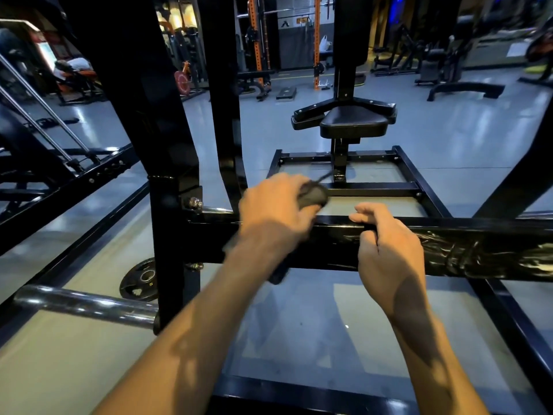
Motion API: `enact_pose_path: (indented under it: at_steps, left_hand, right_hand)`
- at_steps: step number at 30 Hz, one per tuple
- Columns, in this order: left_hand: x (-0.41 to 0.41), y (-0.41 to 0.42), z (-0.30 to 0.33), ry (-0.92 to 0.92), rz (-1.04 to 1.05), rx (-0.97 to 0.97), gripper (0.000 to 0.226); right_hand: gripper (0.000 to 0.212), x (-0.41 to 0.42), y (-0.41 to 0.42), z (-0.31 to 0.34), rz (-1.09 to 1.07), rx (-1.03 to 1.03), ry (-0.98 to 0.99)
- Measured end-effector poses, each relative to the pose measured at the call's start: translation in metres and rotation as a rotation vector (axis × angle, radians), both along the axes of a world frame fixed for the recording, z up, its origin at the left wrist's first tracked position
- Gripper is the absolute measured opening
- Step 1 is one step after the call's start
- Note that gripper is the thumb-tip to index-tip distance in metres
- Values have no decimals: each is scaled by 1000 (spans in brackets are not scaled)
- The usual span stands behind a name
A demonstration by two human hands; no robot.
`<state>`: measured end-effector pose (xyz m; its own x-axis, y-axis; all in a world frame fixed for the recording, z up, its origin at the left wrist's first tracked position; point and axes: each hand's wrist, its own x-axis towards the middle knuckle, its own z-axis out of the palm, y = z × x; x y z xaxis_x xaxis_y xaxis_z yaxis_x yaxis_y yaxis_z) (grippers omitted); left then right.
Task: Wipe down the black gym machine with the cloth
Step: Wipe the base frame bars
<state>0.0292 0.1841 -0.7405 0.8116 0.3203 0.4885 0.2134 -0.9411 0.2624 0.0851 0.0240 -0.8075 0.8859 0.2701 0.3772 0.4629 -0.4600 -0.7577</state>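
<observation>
1. Your left hand (275, 205) is curled round a bunched dark cloth (312, 195) and is blurred; a strip of the cloth seems to hang below the wrist, in front of the beam.
2. Your right hand (386, 250) rests on the black crossbeam (478, 247) of the gym machine, fingers hooked over its top edge; it grips the beam and carries no cloth.
3. The cloth sits at the beam's upper edge, just left of your right hand. Judging from how it bunches, it is soft and light, so keep it wadded in the palm and press with the fingers; a loose tail could snag on the bolts (195, 202) at the upright post (167, 205).
4. The beam looks stiff and fixed, a safe brace. Its glossy face shows streaks to the right of your right hand, which may be wet and slippery.
5. Further out, the seat pad (354, 121) and the floor frame (419, 181) stand beyond the beam, well apart from both hands. I judge them not yet wiped, though the picture cannot confirm it.
6. A chrome bar (83, 304) juts out at lower left, with a weight plate (140, 278) lying on the floor just behind it.
</observation>
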Motion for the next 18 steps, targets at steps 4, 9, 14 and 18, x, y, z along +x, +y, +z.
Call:
enact_pose_path:
  at_steps: [4, 9, 14, 18]
  left_hand:
    - [15, -30, -10, -48, -167, -112, 27]
    - [-29, 35, -29, -278, 38, -123, 34]
    - [-42, 64, -39, -307, 374, -109, 38]
    - [-16, -4, -59, -462, 252, -139, 37]
  right_hand:
    - [36, -1, -4, 6, 11, 64, 49]
    - [42, 1, -4, 1, 17, 96, 80]
    - [45, -1, -1, 3, 7, 88, 104]
    - [46, -4, -1, 5, -9, 96, 80]
